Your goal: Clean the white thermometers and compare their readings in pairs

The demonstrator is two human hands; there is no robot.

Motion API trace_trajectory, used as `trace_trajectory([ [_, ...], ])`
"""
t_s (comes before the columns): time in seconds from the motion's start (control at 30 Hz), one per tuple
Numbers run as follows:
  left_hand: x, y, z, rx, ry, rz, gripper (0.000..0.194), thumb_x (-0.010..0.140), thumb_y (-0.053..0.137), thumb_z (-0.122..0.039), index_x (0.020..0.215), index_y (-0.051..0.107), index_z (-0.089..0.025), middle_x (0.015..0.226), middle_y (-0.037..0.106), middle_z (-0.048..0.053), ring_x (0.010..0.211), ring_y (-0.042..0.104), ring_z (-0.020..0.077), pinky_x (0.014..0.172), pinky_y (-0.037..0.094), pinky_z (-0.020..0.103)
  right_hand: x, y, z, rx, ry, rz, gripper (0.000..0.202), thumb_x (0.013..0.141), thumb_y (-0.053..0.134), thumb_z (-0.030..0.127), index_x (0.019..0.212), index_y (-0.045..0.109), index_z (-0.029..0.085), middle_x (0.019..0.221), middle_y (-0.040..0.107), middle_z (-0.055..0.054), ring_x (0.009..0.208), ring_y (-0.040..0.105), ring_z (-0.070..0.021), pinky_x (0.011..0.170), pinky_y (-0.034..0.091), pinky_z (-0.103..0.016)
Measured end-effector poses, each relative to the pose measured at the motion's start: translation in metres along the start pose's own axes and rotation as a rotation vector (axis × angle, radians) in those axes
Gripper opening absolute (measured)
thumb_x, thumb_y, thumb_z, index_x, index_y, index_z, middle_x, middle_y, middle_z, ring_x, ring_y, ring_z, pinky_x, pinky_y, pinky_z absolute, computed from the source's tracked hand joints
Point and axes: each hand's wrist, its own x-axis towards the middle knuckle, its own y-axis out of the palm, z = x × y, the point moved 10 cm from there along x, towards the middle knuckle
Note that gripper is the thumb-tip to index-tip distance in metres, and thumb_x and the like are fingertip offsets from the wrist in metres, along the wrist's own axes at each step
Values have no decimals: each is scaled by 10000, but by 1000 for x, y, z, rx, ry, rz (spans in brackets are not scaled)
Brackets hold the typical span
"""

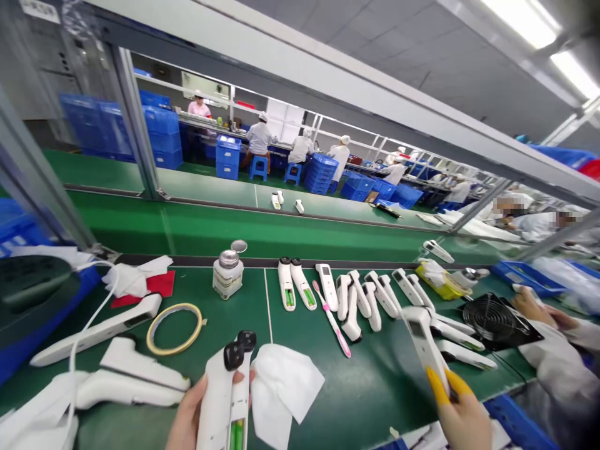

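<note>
My left hand [188, 414] is closed round two white handheld devices [213, 394] at the bottom centre; green batteries show in the open compartment of one. Beside them lies a white cloth [285, 387]. At the lower right my right hand [462, 409], with yellow coverings on its fingertips, grips the lower end of another white device [422, 334] that has a small display. Between the hands and farther back, several similar devices [360, 297] lie in a row next to a pink and white toothbrush [334, 322].
A dispenser bottle [228, 275] with its lid up stands behind a tape roll [150, 331]. More devices [134, 372] and a white cable [75, 337] lie at left. At right are a black fan [487, 317], a yellow tray [438, 278] and another person's hands [532, 306].
</note>
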Motion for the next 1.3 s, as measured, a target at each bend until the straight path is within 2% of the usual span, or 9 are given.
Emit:
trace_trajectory([
  [0.07, -5, 10, 1, -20, -2, 46, 498, 759, 589, -348, 1189, 550, -101, 856, 725, 105, 806, 675, 294, 748, 535, 397, -13, 14, -27, -30, 48, 97, 450, 681, 470, 540, 826, 667, 162, 633, 632, -136, 629, 626, -371, 535, 502, -458],
  [0.13, -7, 19, 1, -10, 2, 130, 442, 759, 587, -340, 1133, 589, -104, 805, 723, 97, 755, 678, 270, 725, 534, 365, -16, 19, -9, -45, -87, 106, 389, 665, 480, 482, 759, 669, 155, 655, 625, -166, 781, 620, -429, 635, 503, -515],
  [0.27, -11, 25, -7, 27, 108, 252, 388, 787, 549, -361, 1076, 612, -111, 774, 710, 90, 699, 670, 233, 697, 523, 330, -42, -1, 107, 151, -426, -57, 476, 723, 509, 434, 1077, 593, 127, 1092, 573, -201, 1191, 416, -418, 957, 340, -582],
  [0.4, -9, 8, -18, 61, 219, 215, 390, 803, 528, -382, 1079, 601, -117, 863, 700, 91, 771, 656, 215, 710, 499, 292, -104, 23, 245, 602, -680, 399, 287, 832, 503, 356, 1088, 592, 263, 1199, 544, -99, 1095, 513, -286, 930, 397, -479],
  [0.5, -3, -8, -31, 168, 349, 165, 340, 799, 556, -348, 1065, 609, -144, 1010, 675, 76, 921, 615, 192, 762, 461, 234, -140, 41, 313, 541, -795, 599, 172, 827, 534, 373, 852, 653, 252, 960, 625, -91, 915, 556, -278, 810, 435, -462],
  [0.77, 10, -18, -34, 342, 415, 119, 450, 776, 534, -499, 1067, 616, -166, 1095, 634, 81, 1020, 552, 224, 880, 417, 302, -168, 70, 360, 178, -961, 519, 165, 811, 530, 284, 839, 627, 154, 879, 605, -152, 859, 526, -320, 724, 426, -479],
  [0.97, 3, -11, -37, 369, 429, 139, 451, 770, 514, -535, 977, 649, -158, 925, 657, 74, 844, 569, 200, 755, 437, 290, -145, 62, 387, 300, -1059, 546, 216, 808, 465, 111, 931, 621, 195, 880, 664, -61, 826, 617, -200, 823, 462, -378],
  [1.13, 6, -11, -41, 373, 491, 171, 417, 791, 504, -515, 968, 645, -164, 926, 655, 63, 823, 560, 188, 777, 421, 294, -90, 29, 465, 372, -1082, 379, 270, 863, 417, 174, 1046, 615, 176, 1043, 618, -102, 959, 584, -211, 848, 450, -334],
  [1.3, 7, -14, -41, 376, 495, 159, 436, 789, 502, -528, 999, 636, -171, 980, 656, 82, 898, 565, 216, 811, 426, 316, -74, 31, 530, 288, -1102, 281, 325, 845, 438, 186, 1121, 608, 189, 1037, 632, -104, 901, 590, -240, 774, 452, -340],
])
